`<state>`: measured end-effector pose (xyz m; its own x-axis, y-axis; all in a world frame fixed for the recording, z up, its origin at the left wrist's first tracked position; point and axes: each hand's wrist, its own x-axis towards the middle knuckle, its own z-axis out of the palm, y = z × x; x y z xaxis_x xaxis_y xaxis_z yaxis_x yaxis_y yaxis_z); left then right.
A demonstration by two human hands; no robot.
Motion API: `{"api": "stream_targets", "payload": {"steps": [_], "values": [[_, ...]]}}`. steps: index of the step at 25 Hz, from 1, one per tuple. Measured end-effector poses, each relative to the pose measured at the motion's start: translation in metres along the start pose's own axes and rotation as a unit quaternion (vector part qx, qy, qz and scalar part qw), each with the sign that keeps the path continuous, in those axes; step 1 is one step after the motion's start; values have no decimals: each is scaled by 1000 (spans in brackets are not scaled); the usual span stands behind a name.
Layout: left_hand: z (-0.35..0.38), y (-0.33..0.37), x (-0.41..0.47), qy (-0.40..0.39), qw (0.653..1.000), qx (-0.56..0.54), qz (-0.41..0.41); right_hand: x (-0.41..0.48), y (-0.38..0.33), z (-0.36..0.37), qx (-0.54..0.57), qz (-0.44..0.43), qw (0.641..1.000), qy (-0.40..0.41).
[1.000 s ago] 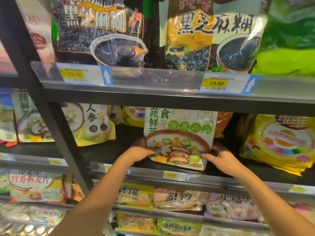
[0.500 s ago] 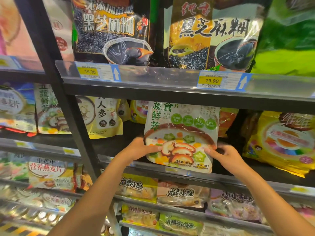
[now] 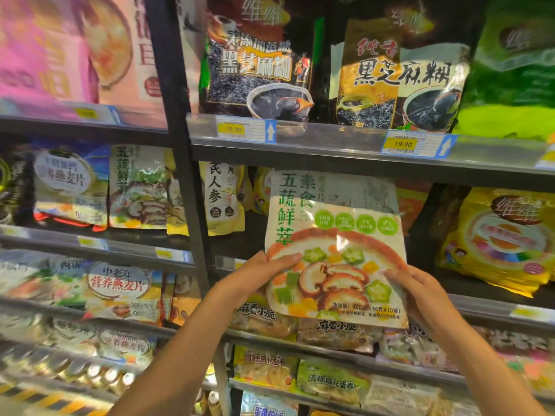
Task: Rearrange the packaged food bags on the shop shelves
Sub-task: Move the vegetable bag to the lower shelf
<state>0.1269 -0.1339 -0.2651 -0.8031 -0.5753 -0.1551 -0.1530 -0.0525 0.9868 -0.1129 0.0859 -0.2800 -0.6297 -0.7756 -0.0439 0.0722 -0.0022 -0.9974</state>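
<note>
A white and green vegetable mushroom bag point(image 3: 335, 244) with a soup bowl picture is upright in front of the middle shelf point(image 3: 480, 304), clear of the shelf board. My left hand point(image 3: 261, 273) grips its lower left edge with the thumb across the front. My right hand point(image 3: 419, 291) grips its lower right edge. A matching bag point(image 3: 136, 187) stands in the left bay of the same shelf level. A yellow ginseng bag point(image 3: 220, 199) leans just left of the held bag.
Two black sesame bags point(image 3: 255, 64) point(image 3: 399, 82) stand on the shelf above with 19.90 price tags point(image 3: 404, 144). A yellow bag point(image 3: 498, 238) sits at the right on the middle shelf. A dark upright post point(image 3: 177, 139) divides the bays. Lower shelves hold several snack bags point(image 3: 336, 328).
Both hands have lifted the vegetable mushroom bag up off the middle shelf and drawn it toward me. The view has shifted left and slightly up.
</note>
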Motion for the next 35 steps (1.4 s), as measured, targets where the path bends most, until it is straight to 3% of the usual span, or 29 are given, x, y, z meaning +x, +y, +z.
{"api": "stream_targets", "payload": {"steps": [11, 20, 29, 35], "values": [[-97, -74, -177, -34, 999, -7, -2, -146, 76, 138, -14, 88, 996, -12], [-219, -107, -297, 88, 995, -43, 0, -173, 80, 293, -53, 81, 991, -97], [-318, -123, -311, 248, 964, -92, 4, -120, 88, 417, -46, 41, 987, -148], [-394, -117, -245, 297, 948, -115, 14, -41, 88, 482, -51, 12, 987, -151]]}}
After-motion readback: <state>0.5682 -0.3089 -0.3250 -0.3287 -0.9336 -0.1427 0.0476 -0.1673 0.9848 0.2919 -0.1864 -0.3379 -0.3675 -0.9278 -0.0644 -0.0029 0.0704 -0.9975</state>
